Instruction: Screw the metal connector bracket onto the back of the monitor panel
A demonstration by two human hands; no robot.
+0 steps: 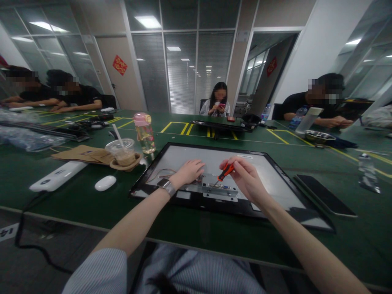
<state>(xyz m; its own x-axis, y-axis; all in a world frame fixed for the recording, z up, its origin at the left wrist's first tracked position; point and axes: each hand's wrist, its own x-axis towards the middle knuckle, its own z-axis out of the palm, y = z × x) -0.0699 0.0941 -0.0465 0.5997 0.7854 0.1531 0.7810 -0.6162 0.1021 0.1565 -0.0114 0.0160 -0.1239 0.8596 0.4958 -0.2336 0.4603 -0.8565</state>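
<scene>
A flat display panel [180, 157] with a black frame lies on the green table, its pale back facing up. Near its front edge sits a metal bracket [219, 192] with connector ports along it. My right hand [245, 173] grips a red and black screwdriver [226, 172], whose shaft points down and left at the bracket. My left hand [188, 173], with a watch [166, 186] on the wrist, lies with fingers stretched over the panel beside the bracket's left end. Thin wires [157, 173] run to the left of that hand. Whether the screwdriver's tip touches a screw is too small to tell.
Left of the panel are a white mouse [105, 183], a white power strip [58, 176], an iced drink cup [122, 151] and a pink-lidded bottle [144, 132]. A black phone [324, 195] lies to the right. Several people sit around the table.
</scene>
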